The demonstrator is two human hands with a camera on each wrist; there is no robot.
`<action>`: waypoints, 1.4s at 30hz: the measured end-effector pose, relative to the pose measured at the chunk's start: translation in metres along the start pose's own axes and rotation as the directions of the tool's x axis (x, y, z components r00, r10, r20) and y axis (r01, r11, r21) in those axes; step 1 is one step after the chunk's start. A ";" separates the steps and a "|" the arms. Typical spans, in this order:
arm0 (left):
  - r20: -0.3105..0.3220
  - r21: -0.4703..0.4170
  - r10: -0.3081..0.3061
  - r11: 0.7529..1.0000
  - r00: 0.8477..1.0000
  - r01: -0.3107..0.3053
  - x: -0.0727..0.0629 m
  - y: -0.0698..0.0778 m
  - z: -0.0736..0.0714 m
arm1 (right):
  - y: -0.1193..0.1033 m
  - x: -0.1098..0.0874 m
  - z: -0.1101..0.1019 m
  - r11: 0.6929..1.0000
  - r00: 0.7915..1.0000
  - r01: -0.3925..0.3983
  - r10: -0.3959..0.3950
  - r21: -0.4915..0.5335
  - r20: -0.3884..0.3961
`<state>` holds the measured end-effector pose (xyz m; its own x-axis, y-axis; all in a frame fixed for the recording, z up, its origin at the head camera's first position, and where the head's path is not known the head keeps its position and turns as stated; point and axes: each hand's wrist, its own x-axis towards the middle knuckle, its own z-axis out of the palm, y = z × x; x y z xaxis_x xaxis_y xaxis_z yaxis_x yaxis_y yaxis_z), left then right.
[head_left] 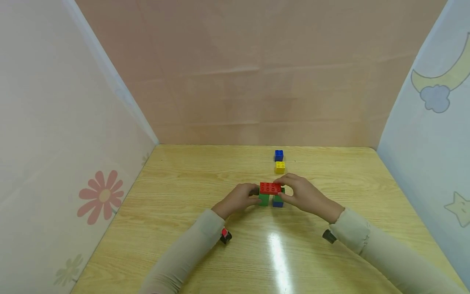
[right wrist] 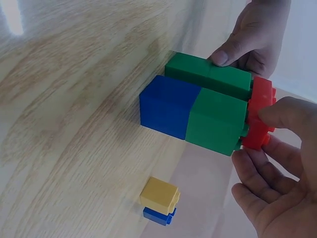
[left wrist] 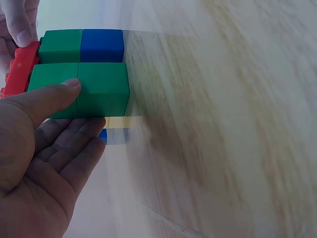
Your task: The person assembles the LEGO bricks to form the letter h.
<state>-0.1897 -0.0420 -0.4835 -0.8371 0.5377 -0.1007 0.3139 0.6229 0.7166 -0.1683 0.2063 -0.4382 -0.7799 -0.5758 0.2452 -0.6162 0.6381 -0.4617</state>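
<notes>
A red brick (head_left: 269, 188) lies across the tops of two short stacks. Two green bricks (left wrist: 103, 90) make up the left stack; the right one is a green brick (right wrist: 217, 120) on a blue brick (right wrist: 168, 106). My left hand (head_left: 241, 199) holds the green stack, thumb flat on its near face and fingers behind. With thumb and fingers my right hand (head_left: 302, 193) pinches the red brick at its right end. In the right wrist view the studs of the right stack show just under the red brick, with a slight gap there.
Behind the stacks stand a yellow brick (head_left: 280, 167) and, just beyond it, another blue brick (head_left: 279, 155). The wooden table (head_left: 191, 175) ends at a pinkish back curtain (head_left: 257, 102), with pale printed sheets at both sides.
</notes>
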 end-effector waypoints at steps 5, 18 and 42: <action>0.000 0.003 0.000 1.000 1.000 0.000 0.000 0.000 0.001 | 0.000 0.000 0.000 1.000 1.000 0.002 -0.002 -0.018 0.007; -0.003 -0.012 -0.006 1.000 1.000 0.006 -0.001 0.001 0.001 | 0.000 0.001 0.000 0.998 1.000 0.026 -0.027 -0.064 -0.001; 0.012 -0.009 0.010 1.000 1.000 -0.010 0.001 0.000 0.000 | 0.000 0.002 0.002 0.993 0.997 0.068 -0.072 -0.098 -0.033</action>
<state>-0.1902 -0.0417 -0.4831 -0.8286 0.5506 -0.1014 0.3182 0.6120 0.7240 -0.1694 0.2039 -0.4394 -0.7370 -0.6030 0.3053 -0.6756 0.6445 -0.3580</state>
